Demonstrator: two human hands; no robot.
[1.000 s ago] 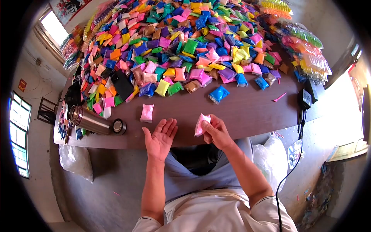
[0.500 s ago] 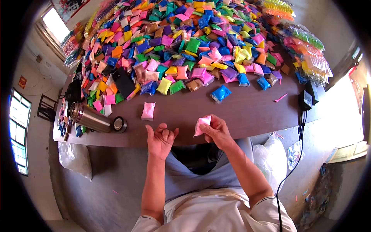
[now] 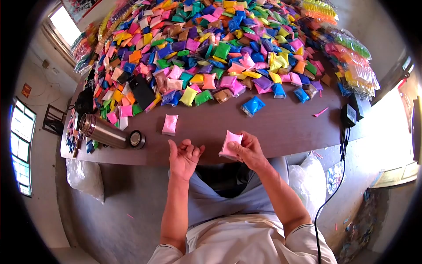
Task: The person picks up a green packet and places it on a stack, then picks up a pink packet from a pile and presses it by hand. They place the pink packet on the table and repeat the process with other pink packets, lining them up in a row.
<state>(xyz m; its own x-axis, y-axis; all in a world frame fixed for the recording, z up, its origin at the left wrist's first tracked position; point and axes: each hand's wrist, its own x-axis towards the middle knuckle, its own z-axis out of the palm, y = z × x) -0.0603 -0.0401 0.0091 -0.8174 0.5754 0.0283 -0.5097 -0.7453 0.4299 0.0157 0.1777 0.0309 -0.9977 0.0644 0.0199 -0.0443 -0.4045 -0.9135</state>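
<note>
A small pink packet (image 3: 230, 143) in clear wrapping is pinched between the thumb and fingers of my right hand (image 3: 249, 150), just above the table's near edge. My left hand (image 3: 185, 158) is held palm up beside it, thumb stretched out and fingers partly curled, with nothing in it. Beyond the left hand a second pink packet (image 3: 170, 125) lies on the brown table (image 3: 202, 121). Farther back, a blue packet (image 3: 253, 106) lies a little apart from a big heap of packets (image 3: 211, 53) in many colours.
On the left lie an open steel flask (image 3: 104, 131), its lid (image 3: 137, 139) and a black phone (image 3: 141, 92). A pink stick (image 3: 321, 111) and black adapters (image 3: 350, 113) with a hanging cable are on the right. Plastic bags (image 3: 85, 179) stand below the table.
My right hand has turned the pink packet so that more of its flat face shows. My left hand has stayed nearly in place, and the view has shifted slightly.
</note>
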